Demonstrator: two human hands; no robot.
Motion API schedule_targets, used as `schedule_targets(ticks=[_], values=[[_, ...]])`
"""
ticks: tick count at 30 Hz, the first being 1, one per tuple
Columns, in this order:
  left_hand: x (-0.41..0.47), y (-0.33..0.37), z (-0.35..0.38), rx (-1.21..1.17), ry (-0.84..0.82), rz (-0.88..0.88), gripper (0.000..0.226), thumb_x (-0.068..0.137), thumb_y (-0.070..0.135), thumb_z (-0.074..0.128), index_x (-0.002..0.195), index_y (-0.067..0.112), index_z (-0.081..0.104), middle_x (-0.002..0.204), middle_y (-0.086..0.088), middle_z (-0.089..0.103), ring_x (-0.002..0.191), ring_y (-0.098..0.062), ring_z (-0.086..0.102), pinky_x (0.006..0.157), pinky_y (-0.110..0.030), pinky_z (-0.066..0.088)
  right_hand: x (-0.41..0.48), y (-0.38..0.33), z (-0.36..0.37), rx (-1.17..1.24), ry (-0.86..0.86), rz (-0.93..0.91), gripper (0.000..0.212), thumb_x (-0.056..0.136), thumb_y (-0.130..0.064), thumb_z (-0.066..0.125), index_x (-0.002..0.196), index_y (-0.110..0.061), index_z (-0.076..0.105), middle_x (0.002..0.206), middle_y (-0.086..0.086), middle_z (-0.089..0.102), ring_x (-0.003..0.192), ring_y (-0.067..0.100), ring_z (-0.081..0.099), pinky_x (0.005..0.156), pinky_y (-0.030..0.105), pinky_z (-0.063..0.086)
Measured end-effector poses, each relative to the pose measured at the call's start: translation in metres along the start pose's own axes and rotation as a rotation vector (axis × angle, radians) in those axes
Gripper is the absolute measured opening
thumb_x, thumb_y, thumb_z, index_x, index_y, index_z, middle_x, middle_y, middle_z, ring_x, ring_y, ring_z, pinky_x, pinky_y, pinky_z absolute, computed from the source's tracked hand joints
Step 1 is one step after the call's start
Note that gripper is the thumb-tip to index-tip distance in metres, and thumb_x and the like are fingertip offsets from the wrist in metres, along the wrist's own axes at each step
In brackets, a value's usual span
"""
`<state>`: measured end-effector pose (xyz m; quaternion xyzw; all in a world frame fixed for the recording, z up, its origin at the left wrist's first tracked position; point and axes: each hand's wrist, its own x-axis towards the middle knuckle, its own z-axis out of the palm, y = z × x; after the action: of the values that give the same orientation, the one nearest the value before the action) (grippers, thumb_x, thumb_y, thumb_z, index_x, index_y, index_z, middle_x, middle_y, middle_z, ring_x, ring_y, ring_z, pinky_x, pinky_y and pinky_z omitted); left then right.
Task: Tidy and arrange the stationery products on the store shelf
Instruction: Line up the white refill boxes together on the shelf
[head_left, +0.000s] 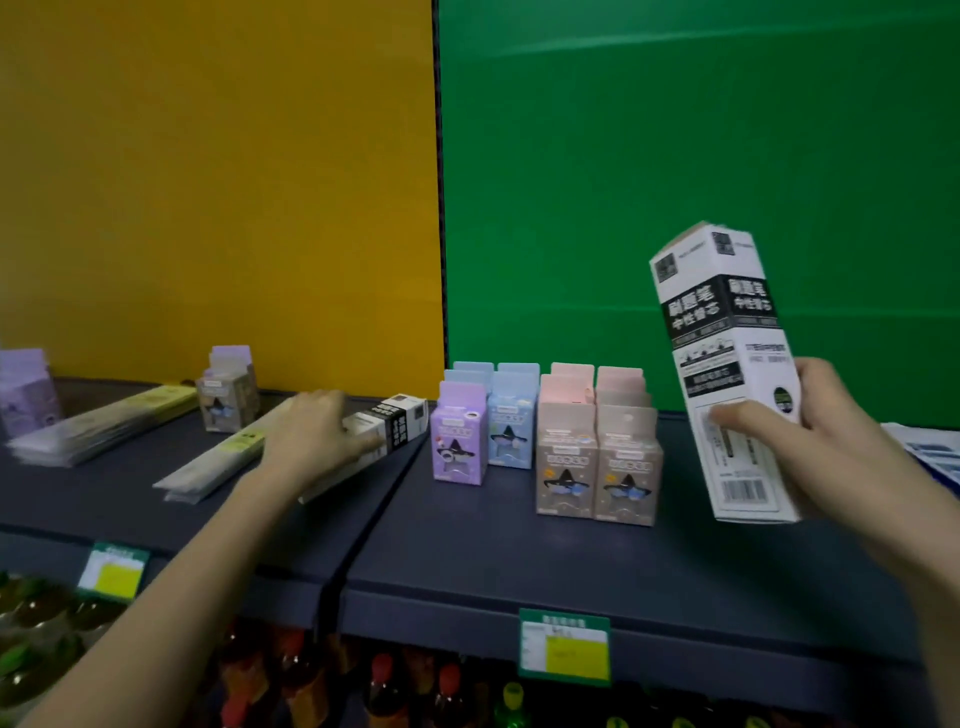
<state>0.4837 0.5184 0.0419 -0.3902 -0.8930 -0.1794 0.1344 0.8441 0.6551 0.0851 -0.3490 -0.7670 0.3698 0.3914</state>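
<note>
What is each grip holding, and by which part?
The right grip holds the tilted box by its lower half, thumb on the front. The left grip rests on a flat box; whether it grasps it is unclear.

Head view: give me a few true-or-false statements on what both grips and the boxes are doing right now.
1. The right grip holds a tall white-and-black box, tilted with its top leaning left. True.
2. The left grip hangs free and touches nothing. False: it grips a second white-and-black box that lies on the shelf.
3. The purple small box stands to the right of the tan boxes. False: it stands to their left, with a blue box between.
4. A green-framed price tag hangs on the shelf's front edge. True.
</note>
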Motion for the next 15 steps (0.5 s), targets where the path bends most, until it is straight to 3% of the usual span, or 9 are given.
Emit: schedule_targets(ticks=[3, 6, 10, 12, 15], values=[[0.024, -0.010, 0.008, 0.109, -0.242, -0.011, 0.053, 0.063, 0.066, 0.062, 0.078, 0.016, 0.056, 0.070, -0.003, 0.061, 0.073, -0.021, 0.056, 0.063, -0.032, 0.045, -0.008, -0.015, 0.029, 0.011, -0.029, 0.005, 0.035, 0.074, -0.041, 0.061, 0.102, -0.036, 0.042, 0.104, -0.014, 0.062, 0.096, 0.015, 0.062, 0.088, 0.049, 0.050], [0.028, -0.013, 0.013, 0.011, -0.354, -0.052, 0.040, 0.070, 0.052, 0.067, 0.072, 0.014, 0.054, 0.059, 0.004, 0.055, 0.066, -0.018, 0.054, 0.051, -0.028, 0.037, -0.016, -0.024, 0.055, 0.025, -0.057, 0.022, 0.034, 0.073, -0.041, 0.062, 0.101, -0.038, 0.042, 0.103, -0.016, 0.062, 0.097, 0.013, 0.062, 0.088, 0.046, 0.050], [0.017, -0.014, 0.003, -0.062, -0.199, -0.003, 0.047, 0.072, 0.043, 0.068, 0.095, 0.008, 0.047, 0.079, -0.005, 0.058, 0.082, -0.028, 0.058, 0.059, -0.032, 0.039, -0.019, -0.033, 0.081, 0.002, -0.085, 0.020, 0.047, 0.073, -0.039, 0.063, 0.113, -0.033, 0.040, 0.105, -0.017, 0.061, 0.099, 0.012, 0.061, 0.089, 0.044, 0.049], [0.004, -0.015, -0.010, -0.164, -0.077, 0.017, 0.046, 0.076, 0.037, 0.067, 0.096, 0.009, 0.037, 0.090, -0.010, 0.054, 0.091, -0.035, 0.057, 0.062, -0.035, 0.037, -0.019, -0.038, 0.091, 0.017, -0.099, -0.003, 0.046, 0.075, -0.037, 0.064, 0.113, -0.034, 0.039, 0.105, -0.017, 0.061, 0.099, 0.011, 0.060, 0.087, 0.042, 0.049], [-0.018, -0.020, -0.033, -0.381, 0.008, 0.041, 0.045, 0.076, 0.028, 0.068, 0.096, 0.007, 0.033, 0.099, -0.014, 0.057, 0.094, -0.038, 0.057, 0.067, -0.038, 0.041, -0.018, -0.048, 0.111, 0.071, -0.117, -0.062, 0.048, 0.073, -0.039, 0.066, 0.112, -0.033, 0.040, 0.099, -0.022, 0.058, 0.094, -0.007, 0.056, 0.082, 0.034, 0.048]])
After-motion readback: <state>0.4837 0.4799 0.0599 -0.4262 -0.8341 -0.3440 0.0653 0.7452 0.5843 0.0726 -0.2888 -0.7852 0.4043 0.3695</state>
